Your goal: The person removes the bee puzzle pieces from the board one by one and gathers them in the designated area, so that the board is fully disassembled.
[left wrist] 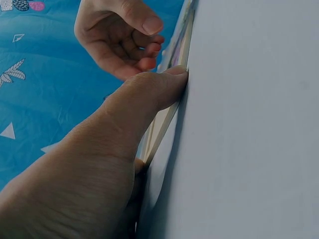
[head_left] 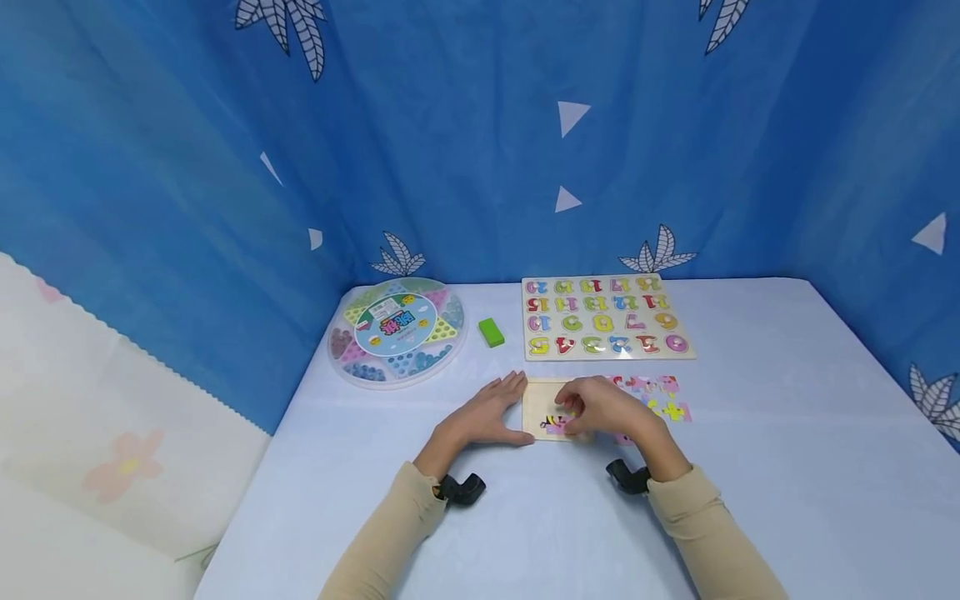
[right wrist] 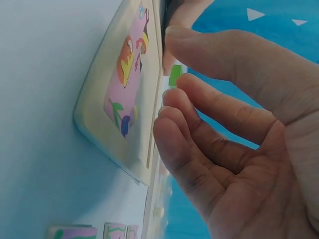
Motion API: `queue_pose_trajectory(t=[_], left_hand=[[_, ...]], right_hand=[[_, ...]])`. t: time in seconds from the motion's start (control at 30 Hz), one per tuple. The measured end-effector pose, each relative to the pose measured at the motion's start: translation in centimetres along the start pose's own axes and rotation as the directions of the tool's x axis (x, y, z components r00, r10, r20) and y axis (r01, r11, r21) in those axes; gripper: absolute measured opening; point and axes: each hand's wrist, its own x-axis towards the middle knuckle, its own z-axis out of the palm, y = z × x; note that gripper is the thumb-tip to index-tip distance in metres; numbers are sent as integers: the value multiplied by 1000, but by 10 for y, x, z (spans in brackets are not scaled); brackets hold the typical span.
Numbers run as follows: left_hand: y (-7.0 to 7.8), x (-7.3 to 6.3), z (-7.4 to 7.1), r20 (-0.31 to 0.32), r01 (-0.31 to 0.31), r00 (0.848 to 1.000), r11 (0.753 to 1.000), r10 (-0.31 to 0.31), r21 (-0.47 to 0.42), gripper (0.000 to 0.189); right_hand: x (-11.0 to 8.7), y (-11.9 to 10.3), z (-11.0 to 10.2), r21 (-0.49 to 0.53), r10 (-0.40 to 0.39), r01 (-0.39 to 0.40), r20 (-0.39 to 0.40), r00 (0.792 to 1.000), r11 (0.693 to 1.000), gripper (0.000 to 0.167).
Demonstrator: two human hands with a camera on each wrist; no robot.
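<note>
A shallow wooden puzzle tray [head_left: 537,402] lies flat on the white table. Pink jigsaw pieces [right wrist: 118,89] with a cartoon picture sit joined along one side of it. My left hand [head_left: 489,413] rests at the tray's left side, fingers stretched toward the far corner. Its thumb [left wrist: 172,84] touches the near edge. Over the tray hovers my right hand [head_left: 606,405], fingers loosely bent; in the right wrist view thumb and fingertips stand apart with nothing between them. Loose jigsaw pieces [head_left: 667,407] lie right of the tray, some hidden behind the right hand.
Behind the tray lies a board of colourful numbers [head_left: 606,318]. A green block [head_left: 491,332] sits to its left. Farther left is a round game set [head_left: 397,327] with coloured beads. Blue curtains [head_left: 480,142] hang at the table's back and sides.
</note>
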Motion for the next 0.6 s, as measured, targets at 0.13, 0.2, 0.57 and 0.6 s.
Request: queue_pose_trajectory(t=[0.13, 0.2, 0.57, 0.6], left_hand=[[0, 3, -4, -8, -15, 1000, 1000, 15, 2, 104], [1, 3, -4, -14, -17, 1000, 1000, 17, -3, 104], [0, -2, 4, -25, -19, 1000, 999, 18, -27, 104], [1, -1, 4, -26, -22, 999, 999, 21, -24, 104]], right_hand=[[3, 1, -2, -1, -5, 5, -4, 1000, 1000, 36], [3, 2, 0, 10, 10, -10, -4, 1000, 1000, 34], [3, 1, 17, 19, 35, -35, 4, 999, 999, 29], [3, 0, 16, 16, 38, -38, -1, 999, 999, 29]])
